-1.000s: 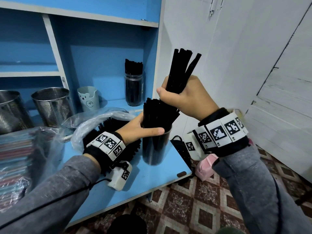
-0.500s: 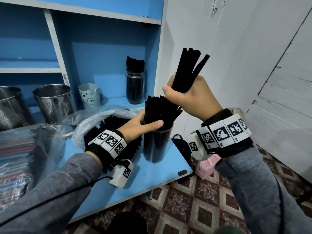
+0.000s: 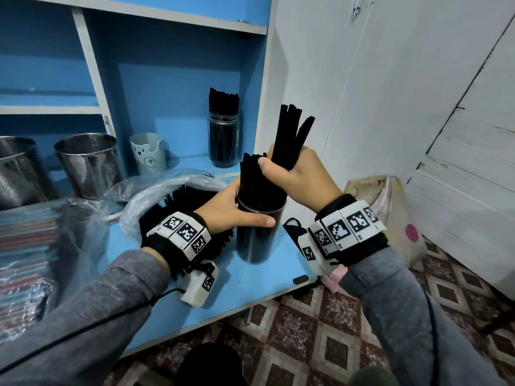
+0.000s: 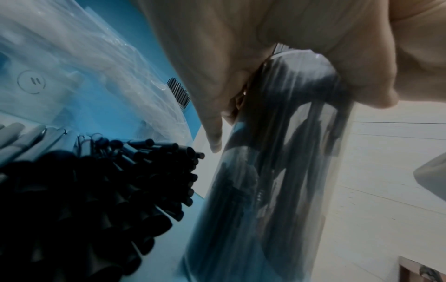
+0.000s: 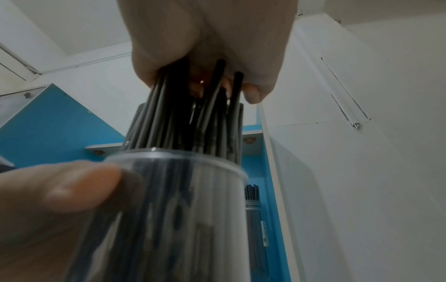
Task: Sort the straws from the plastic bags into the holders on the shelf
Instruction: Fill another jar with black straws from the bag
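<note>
Storeroom: blue shelf unit [image 3: 178, 79], tiled floor [image 3: 306, 330]

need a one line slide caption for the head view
Right hand lowers a bundle of black straws into a clear holder steadied by the left hand.

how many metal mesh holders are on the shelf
2: one metal holder left of the bear cup, the other metal holder at the left edge, partly cut off. More may sit out of view.

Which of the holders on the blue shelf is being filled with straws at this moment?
The clear cylinder at the front edge: left hand grips it, right hand lowers black straws into it. The others stand untouched.
</note>
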{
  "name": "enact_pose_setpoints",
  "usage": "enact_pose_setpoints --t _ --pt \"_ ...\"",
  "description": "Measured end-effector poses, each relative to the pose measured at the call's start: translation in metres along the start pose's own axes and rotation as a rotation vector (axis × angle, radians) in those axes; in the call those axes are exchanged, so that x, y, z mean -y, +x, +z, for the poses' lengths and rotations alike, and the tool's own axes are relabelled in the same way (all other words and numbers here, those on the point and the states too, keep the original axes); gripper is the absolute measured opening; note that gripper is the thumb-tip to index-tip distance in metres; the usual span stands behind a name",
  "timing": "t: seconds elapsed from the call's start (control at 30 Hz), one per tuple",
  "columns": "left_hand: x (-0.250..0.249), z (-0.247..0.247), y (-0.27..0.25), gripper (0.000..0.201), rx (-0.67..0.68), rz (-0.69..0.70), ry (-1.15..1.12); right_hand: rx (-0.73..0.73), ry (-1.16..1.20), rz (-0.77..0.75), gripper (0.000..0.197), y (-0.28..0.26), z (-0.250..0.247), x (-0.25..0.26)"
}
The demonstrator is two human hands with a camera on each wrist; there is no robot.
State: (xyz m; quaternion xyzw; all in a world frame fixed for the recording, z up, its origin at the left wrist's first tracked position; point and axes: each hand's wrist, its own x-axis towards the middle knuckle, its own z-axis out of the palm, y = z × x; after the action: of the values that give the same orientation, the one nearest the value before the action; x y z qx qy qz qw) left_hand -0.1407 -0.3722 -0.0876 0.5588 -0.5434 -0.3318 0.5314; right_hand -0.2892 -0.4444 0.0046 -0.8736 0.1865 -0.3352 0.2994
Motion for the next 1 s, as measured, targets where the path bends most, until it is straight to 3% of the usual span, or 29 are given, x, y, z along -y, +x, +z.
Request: enact_pose_setpoints --t 0.17,0.3,0.37,0.43,0.5,1.0 --pt "0.001 0.002 -0.002 0.077 -0.023 0.007 0.027 -0.192 -0.088 -0.088 0.027 -0.006 0.009 0.002" --pt "-0.001 0.004 -0.005 0.072 -0.058 0.019 0.044 -0.391 0.040 -0.193 0.071 -0.013 0.000 0.011" --pt "0.000 0.005 -0.006 0.075 -0.074 0.017 0.038 -0.453 0.006 -0.311 0.063 -0.014 -0.006 0.020" --pt "0.000 0.007 -0.007 0.080 -0.091 0.021 0.028 -0.484 -0.091 -0.418 0.041 -0.012 -0.010 0.027" --pt "0.000 0.008 -0.008 0.084 -0.103 0.021 0.026 -0.499 -0.145 -0.459 0.029 -0.013 -0.010 0.029" --pt "-0.001 0.009 -0.008 0.082 -0.145 -0.002 0.092 -0.525 -0.116 -0.416 0.019 -0.030 0.002 0.004"
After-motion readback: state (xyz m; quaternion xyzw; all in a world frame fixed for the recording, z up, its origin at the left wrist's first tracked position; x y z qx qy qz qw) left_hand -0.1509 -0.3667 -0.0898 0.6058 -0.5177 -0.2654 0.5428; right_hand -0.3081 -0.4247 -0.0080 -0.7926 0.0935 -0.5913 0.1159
